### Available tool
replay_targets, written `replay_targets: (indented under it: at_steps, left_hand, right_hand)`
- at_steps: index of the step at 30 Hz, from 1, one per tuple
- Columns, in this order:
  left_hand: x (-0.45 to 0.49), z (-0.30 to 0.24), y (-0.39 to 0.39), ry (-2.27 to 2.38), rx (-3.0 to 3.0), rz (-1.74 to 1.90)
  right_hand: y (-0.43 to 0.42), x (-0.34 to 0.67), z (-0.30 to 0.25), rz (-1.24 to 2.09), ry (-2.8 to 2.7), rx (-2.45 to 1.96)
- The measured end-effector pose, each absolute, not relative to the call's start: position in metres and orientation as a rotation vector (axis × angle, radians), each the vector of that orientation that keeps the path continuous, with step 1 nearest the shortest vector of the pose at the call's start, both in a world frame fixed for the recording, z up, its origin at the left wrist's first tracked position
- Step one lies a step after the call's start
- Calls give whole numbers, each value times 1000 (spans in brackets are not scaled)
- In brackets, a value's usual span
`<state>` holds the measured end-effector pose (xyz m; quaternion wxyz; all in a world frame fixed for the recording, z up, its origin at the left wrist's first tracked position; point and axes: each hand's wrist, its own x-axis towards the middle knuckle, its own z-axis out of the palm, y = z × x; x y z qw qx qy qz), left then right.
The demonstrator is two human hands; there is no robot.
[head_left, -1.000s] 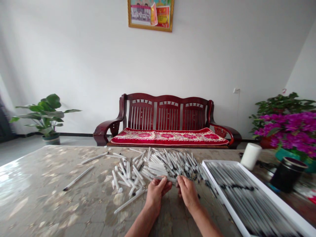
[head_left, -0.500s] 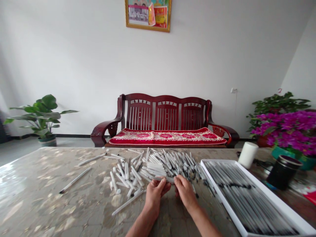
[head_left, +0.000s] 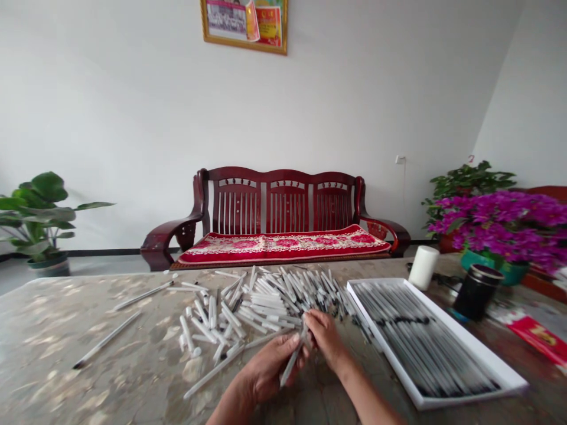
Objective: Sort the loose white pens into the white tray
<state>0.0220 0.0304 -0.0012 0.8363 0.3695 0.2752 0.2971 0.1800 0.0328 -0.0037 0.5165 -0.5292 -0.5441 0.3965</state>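
My left hand [head_left: 268, 365] is closed around a clear-barrelled pen [head_left: 289, 367], whose lower end slants down toward me. At the pen's upper end, the fingers of my right hand [head_left: 326, 337] are pinched together, partly hiding it. Just beyond my hands lies a loose pile of white and clear pen parts [head_left: 266, 304], some with black ends. One long pen [head_left: 215, 370] lies left of my left hand. To the right, a white box [head_left: 398, 378] holds rows of clear pens with dark tips [head_left: 434, 348].
Two pens [head_left: 106, 340] lie apart on the left of the patterned table [head_left: 146, 383]. A white cylinder [head_left: 423, 268], a black cup [head_left: 478, 292] and a pot of purple flowers [head_left: 500, 227] stand at the right. Behind is a wooden bench [head_left: 283, 200].
The pen was nearly level between both hands; now it is tilted, its near end down toward me. My left hand has turned more palm-up. The view has swung slightly right.
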Motion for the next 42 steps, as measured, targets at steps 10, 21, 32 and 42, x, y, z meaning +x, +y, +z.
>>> replay_targets:
  at_steps: [10,21,32,42]
  left_hand:
    - [25,-13,50,722,503,1145]
    - [26,-15,55,747,448,1299]
    - [28,-14,57,761,383,1306]
    - [27,-13,57,750,371,1316]
  right_hand:
    - [42,259,-16,-385,-1596,-2047]
    - [40,265,-24,-481,-1720,-2220]
    - [30,260,-10,-409,-1706,-2416]
    - [35,266,-16,-381,-1634,-2407]
